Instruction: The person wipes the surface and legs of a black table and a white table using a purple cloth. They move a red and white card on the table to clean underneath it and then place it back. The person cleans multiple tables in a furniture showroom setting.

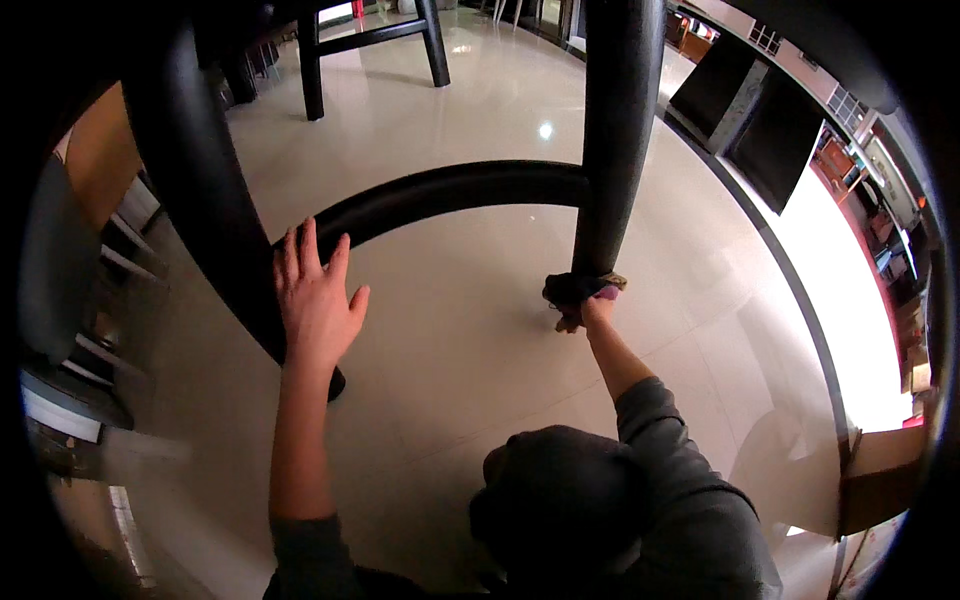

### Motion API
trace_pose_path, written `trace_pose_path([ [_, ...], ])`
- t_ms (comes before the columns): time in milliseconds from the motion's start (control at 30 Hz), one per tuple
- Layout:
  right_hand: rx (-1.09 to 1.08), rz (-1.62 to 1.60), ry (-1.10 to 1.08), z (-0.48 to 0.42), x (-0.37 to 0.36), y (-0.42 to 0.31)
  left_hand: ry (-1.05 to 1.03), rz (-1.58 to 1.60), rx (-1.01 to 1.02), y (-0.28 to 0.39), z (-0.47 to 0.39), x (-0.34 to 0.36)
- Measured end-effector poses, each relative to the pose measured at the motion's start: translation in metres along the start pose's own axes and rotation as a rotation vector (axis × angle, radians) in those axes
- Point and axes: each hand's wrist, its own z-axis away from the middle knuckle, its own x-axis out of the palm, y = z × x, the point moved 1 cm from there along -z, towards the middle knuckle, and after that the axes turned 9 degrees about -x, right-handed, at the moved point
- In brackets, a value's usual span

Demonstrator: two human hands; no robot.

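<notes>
Two thick black legs of a piece of furniture stand before me, the left leg (pixel 202 165) and the right leg (pixel 619 135), joined low down by a black crossbar (pixel 457 181). My left hand (pixel 311 300) lies against the left leg near its joint with the crossbar, palm down and fingers spread. At the foot of the right leg, my right hand (pixel 598 306) grips a bunched dark cloth (pixel 574 289) with tan and purplish parts. The cloth presses around the lower end of that leg and hides its foot. Most right fingers are hidden.
Glossy pale floor tiles (pixel 450 315) spread below. Behind stands another black-legged frame (pixel 371 37). Chairs (pixel 56 262) line the left side. A cardboard box (pixel 881 480) sits at lower right, and dark panels (pixel 776 127) stand by a bright doorway (pixel 832 292).
</notes>
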Motion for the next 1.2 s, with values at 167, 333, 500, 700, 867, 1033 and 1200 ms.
trace_pose_path([
  [167,0.428,-0.461,0.082,-0.025,0.025,-0.030,0.066,0.095,-0.001,-0.001,-0.003,0.000],
  [333,-0.081,-0.587,-0.084,0.050,0.057,-0.208,-0.027,0.195,-0.066,-0.017,0.006,-0.002],
  [500,-1.298,0.605,0.291,0.053,0.087,-0.325,0.100,0.411,-0.071,-0.014,0.010,0.007],
  [700,-1.157,0.932,-0.280,0.091,0.198,-0.349,0.334,0.827,-0.107,-0.015,0.007,-0.003],
  [867,-1.446,0.702,-0.460,0.150,0.266,-0.367,0.483,1.103,-0.251,-0.030,-0.003,-0.012],
  [1033,-1.472,0.532,-0.407,0.170,0.283,-0.364,0.419,1.815,-0.474,-0.055,-0.010,0.004],
  [1200,-1.350,0.542,-0.403,0.160,0.282,-0.359,0.375,2.049,-0.702,-0.064,-0.001,0.004],
])
